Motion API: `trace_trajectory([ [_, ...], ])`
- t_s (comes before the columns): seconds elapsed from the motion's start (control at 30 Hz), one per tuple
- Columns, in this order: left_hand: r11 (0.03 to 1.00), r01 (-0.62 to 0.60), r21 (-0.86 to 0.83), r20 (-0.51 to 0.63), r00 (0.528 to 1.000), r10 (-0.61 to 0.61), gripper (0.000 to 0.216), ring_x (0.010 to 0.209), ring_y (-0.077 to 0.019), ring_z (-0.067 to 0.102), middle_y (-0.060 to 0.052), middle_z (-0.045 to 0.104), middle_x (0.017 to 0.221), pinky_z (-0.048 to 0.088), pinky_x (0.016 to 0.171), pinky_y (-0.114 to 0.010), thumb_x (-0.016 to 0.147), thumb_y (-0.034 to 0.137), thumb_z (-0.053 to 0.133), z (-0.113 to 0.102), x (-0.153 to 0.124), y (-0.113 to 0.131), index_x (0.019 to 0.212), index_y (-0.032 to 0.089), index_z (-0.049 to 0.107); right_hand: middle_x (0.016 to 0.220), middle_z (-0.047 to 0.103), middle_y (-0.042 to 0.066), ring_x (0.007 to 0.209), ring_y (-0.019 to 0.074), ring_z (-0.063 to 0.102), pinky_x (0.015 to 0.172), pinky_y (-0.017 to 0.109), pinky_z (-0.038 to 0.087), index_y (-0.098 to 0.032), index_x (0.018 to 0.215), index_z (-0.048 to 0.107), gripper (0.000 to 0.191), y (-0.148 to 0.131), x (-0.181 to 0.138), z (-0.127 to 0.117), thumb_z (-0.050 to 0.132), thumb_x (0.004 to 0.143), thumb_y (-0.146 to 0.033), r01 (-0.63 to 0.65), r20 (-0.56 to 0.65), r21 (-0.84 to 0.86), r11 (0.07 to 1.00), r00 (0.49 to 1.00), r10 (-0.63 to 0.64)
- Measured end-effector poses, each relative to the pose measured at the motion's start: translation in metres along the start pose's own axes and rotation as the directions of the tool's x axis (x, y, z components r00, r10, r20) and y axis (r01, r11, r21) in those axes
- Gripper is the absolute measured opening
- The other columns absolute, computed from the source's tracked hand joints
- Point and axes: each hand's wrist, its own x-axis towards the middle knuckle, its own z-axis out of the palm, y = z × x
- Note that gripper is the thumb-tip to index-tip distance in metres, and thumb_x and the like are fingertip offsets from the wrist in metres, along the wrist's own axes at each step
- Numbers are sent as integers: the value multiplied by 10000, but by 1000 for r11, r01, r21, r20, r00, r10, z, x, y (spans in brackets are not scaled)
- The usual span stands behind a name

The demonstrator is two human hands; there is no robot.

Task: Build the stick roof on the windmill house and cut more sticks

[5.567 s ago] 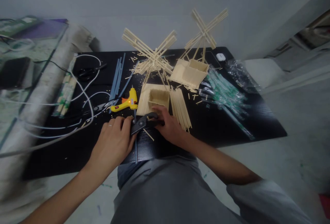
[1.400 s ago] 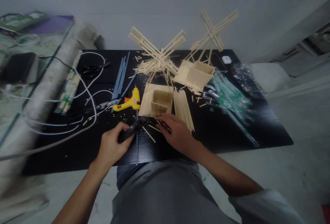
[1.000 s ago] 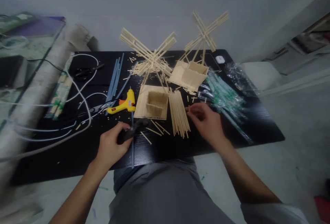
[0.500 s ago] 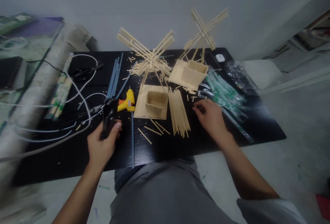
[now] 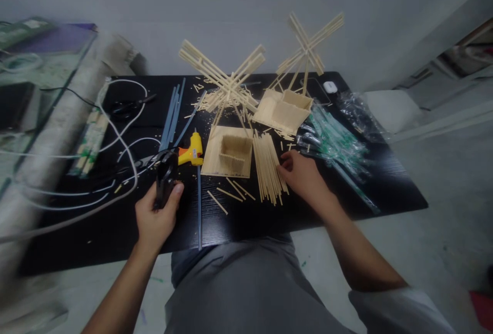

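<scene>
My left hand is closed around a black two-handled tool, held over the table's left half; its exact kind is hard to make out. Just beyond it lies a yellow glue gun. My right hand, fingers curled together, touches the right side of a bundle of thin wooden sticks; whether a stick is between the fingertips is hidden. Left of the bundle stands a wooden stick windmill model on a square base with a small walled box. Several loose sticks lie in front.
A second windmill model stands at the back right. Plastic-wrapped green packets lie right of it. Blue-grey glue sticks, black-handled pliers and a looping white cable occupy the left. Stick offcuts are piled behind.
My right hand has moved left, from beside the stick bundle to its right edge. My left hand has shifted slightly right and nearer to me, still holding the black tool.
</scene>
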Motion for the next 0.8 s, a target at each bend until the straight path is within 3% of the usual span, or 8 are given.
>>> trace_trajectory([
  [0.27,999,33,-5,-13,999,-33,304,566,-124,509,34,607,648,424,569,-255,843,461,782,-1,-2,-2,917,169,750,977,791,126,934,257,741,839,340,517,-116,1168,710,241,-11,1,-11,698,941,-196,-51,100,-81,995,993,59],
  [0.8,1000,21,1,-19,1000,-21,308,578,-131,523,27,631,680,448,600,-262,842,467,783,0,-3,-7,928,172,761,952,797,146,930,270,744,797,327,507,-130,947,759,122,-11,5,-7,663,916,-199,-71,111,-101,992,990,82],
])
